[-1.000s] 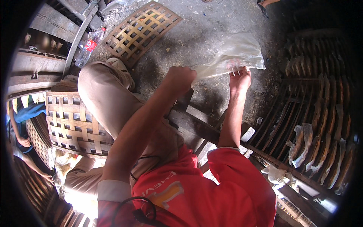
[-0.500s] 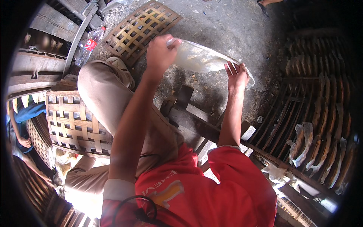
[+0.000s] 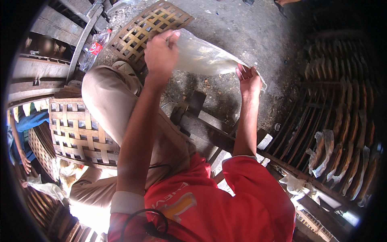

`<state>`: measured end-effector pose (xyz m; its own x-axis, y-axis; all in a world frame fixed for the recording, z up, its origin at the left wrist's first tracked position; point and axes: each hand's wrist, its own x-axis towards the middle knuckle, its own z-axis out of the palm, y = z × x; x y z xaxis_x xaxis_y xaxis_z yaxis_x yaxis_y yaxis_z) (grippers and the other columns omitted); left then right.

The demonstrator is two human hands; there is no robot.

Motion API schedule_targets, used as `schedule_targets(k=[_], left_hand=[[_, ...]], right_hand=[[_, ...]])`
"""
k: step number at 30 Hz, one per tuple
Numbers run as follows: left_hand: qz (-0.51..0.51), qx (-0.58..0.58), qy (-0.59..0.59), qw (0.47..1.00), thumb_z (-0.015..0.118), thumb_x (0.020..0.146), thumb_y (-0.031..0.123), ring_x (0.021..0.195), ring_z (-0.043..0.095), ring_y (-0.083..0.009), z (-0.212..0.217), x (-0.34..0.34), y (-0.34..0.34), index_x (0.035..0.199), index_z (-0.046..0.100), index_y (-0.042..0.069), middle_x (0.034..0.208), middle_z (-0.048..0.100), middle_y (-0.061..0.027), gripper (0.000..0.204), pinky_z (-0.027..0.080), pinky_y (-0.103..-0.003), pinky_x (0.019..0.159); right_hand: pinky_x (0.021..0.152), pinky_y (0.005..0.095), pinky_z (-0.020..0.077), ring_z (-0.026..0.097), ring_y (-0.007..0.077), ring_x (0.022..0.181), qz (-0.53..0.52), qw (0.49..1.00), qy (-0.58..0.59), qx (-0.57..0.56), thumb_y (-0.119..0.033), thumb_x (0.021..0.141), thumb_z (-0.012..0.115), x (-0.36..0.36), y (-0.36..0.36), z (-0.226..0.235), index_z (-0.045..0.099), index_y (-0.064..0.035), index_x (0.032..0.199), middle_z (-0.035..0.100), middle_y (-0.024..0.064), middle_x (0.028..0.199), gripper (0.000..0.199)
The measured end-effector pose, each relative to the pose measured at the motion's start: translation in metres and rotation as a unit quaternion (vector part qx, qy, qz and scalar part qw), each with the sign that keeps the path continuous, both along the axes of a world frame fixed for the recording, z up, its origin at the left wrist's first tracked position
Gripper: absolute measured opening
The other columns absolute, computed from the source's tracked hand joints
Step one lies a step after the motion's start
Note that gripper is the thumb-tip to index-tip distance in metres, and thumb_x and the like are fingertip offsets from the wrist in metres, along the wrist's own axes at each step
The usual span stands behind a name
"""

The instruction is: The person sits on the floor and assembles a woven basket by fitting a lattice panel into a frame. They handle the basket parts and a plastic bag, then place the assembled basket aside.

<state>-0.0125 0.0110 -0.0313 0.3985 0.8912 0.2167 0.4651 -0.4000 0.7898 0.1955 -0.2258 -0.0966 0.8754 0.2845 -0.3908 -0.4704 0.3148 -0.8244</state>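
Note:
A thin, translucent whitish sheet (image 3: 203, 56) is stretched between my two hands above the grey floor. Its left end is pinched in my left hand (image 3: 161, 52), fingers closed over the upper corner. At the lower right end my right hand (image 3: 249, 82) grips the edge, palm turned up and fingers curled, with a ragged strip hanging past it. I cannot tell what the sheet is made of. The floor shows faintly through it.
Woven lattice trays (image 3: 151, 30) lean ahead and at my left (image 3: 82, 133). A plastic bottle (image 3: 95, 48) lies near the left planks. Dark slatted racks (image 3: 298, 125) at right carry several pale strips (image 3: 324, 153). A co-worker's hand (image 3: 26, 164) is at far left by a pale sheet (image 3: 47, 187).
My left hand has moved up and left, drawing the sheet wider. My right hand has shifted slightly left. The co-worker's hand has lowered, and a pale sheet shows below it.

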Motion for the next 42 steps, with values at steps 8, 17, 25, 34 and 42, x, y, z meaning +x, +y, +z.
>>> schedule_targets(k=[8,17,25,34,42], left_hand=[[-0.064,-0.072,-0.197,0.976,0.065,0.102,0.018,0.090,0.071,-0.0175,0.007,0.002,0.007,0.115,0.074,-0.001,0.114,0.069,-0.0130,0.025,0.062,-0.029,0.077],[-0.129,-0.121,-0.374,0.910,0.063,0.100,0.006,0.095,0.068,-0.0140,0.009,0.007,0.008,0.109,0.074,-0.001,0.109,0.075,-0.0110,0.016,0.053,-0.028,0.087],[-0.176,-0.264,-0.539,0.780,0.054,0.104,0.007,0.117,0.063,-0.0221,0.036,-0.019,0.034,0.103,0.066,0.003,0.139,0.061,-0.0197,0.013,0.052,-0.043,0.101],[-0.274,-0.374,-0.636,0.617,0.060,0.097,0.018,0.144,0.042,-0.0418,0.051,-0.041,0.053,0.100,0.065,0.004,0.148,0.051,-0.0273,0.015,0.035,-0.067,0.114],[-0.312,-0.438,-0.628,0.563,0.058,0.098,0.013,0.146,0.038,-0.0407,0.084,-0.071,0.054,0.097,0.061,0.004,0.149,0.052,-0.0224,0.010,0.029,-0.065,0.119]], right_hand=[[0.094,0.0541,0.0600,0.067,0.0423,0.113,0.029,0.999,0.044,-0.002,-0.013,0.108,0.040,-0.010,0.009,-0.002,0.047,0.0039,0.119,0.064,0.0295,0.122,0.022],[0.090,0.0531,0.0601,0.066,0.0436,0.113,0.023,0.998,0.056,-0.001,-0.011,0.106,0.040,-0.009,0.007,-0.003,0.035,0.0109,0.136,0.057,0.0315,0.129,0.038],[0.091,0.0526,0.0571,0.065,0.0455,0.113,0.041,0.992,0.121,0.003,-0.016,0.104,0.040,-0.006,0.002,-0.014,0.016,0.0075,0.155,0.047,0.0315,0.142,0.061],[0.086,0.0517,0.0584,0.064,0.0467,0.112,0.063,0.992,0.109,-0.021,-0.017,0.103,0.041,-0.013,0.008,-0.019,0.021,0.0067,0.153,0.045,0.0321,0.144,0.059],[0.086,0.0461,0.0581,0.069,0.0368,0.107,0.143,0.984,0.045,-0.094,-0.019,0.101,0.056,-0.029,0.021,-0.016,0.055,-0.0005,0.120,0.064,0.0201,0.125,0.026]])
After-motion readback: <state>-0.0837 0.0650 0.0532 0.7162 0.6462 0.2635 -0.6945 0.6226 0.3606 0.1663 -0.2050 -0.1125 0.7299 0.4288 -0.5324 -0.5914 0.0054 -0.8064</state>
